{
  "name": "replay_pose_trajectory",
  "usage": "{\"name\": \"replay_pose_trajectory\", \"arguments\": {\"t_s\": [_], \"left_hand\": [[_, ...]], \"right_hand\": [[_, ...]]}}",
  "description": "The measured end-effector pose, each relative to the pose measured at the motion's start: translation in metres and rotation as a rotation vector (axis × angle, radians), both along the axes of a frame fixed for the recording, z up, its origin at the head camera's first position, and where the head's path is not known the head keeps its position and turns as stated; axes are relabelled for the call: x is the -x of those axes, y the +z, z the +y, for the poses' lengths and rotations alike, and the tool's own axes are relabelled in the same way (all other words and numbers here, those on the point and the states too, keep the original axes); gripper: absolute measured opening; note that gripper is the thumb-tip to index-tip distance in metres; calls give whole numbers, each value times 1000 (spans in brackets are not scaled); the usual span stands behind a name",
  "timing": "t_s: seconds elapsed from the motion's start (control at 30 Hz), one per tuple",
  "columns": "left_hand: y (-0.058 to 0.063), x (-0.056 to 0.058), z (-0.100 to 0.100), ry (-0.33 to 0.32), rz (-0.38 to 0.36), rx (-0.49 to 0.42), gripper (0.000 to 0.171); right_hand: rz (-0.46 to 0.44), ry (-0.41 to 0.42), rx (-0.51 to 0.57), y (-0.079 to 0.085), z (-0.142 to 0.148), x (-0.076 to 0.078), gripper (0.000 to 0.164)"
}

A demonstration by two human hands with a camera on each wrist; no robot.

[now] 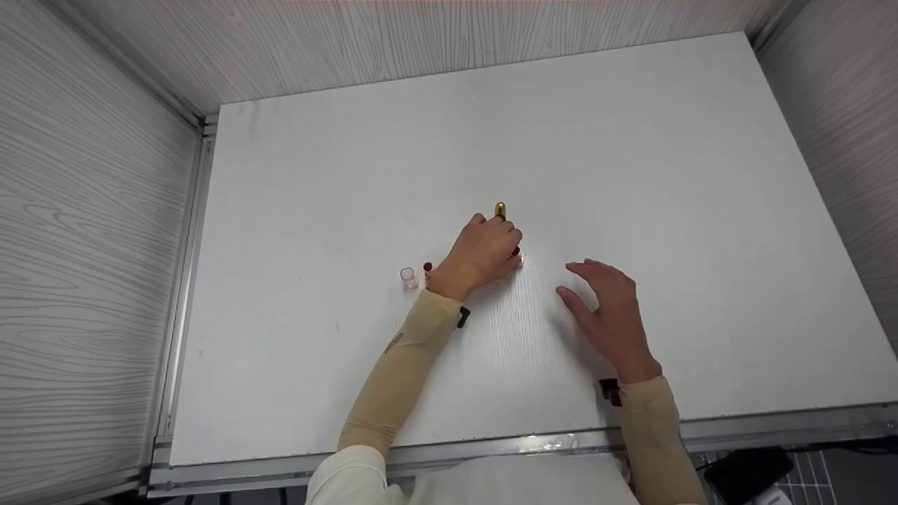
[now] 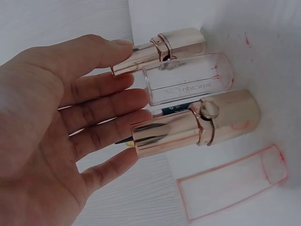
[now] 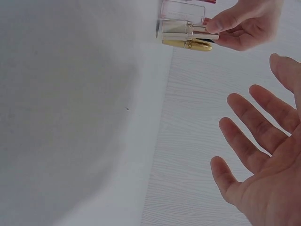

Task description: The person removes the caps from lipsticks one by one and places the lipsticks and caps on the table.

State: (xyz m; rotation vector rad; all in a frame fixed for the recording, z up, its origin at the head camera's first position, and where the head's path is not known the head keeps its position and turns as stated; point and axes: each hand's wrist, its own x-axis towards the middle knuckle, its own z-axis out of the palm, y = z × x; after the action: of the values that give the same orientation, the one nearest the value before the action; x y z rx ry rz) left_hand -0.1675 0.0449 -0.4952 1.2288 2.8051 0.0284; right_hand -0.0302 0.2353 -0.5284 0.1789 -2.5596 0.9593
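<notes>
My left hand [image 1: 483,251] reaches over a cluster of cosmetics in mid-table. In the left wrist view its thumb and index finger pinch the lower end of an upright rose-gold lipstick tube [image 2: 162,49]. Beside that tube stands a clear cap [image 2: 188,79]. A second rose-gold lipstick [image 2: 197,125] stands closer to the wrist camera, with another clear, pink-edged cap [image 2: 233,186] next to it. Beyond the hand a shiny gold tube [image 3: 200,45] appears beside the pinched lipstick. My right hand [image 1: 609,312] hovers over the table to the right, fingers spread, holding nothing.
A white table [image 1: 337,175] carries everything, with wood-grain panels [image 1: 91,231] on its left, back and right. A metal rail [image 1: 491,449] runs along the front edge. Below the front right corner lies a dark object [image 1: 751,473].
</notes>
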Motion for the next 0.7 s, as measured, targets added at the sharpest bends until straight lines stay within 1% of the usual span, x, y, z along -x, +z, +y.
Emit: {"name": "replay_pose_trajectory", "arguments": {"t_s": [0.13, 0.43, 0.7], "left_hand": [[-3, 0, 0, -3, 16, -3, 19], [-6, -1, 1, 13, 17, -11, 20], [0, -2, -1, 23, -5, -17, 24]], "right_hand": [[9, 1, 6, 0, 0, 0, 37], [8, 3, 17, -1, 0, 0, 36], [-16, 0, 16, 0, 2, -1, 36]]}}
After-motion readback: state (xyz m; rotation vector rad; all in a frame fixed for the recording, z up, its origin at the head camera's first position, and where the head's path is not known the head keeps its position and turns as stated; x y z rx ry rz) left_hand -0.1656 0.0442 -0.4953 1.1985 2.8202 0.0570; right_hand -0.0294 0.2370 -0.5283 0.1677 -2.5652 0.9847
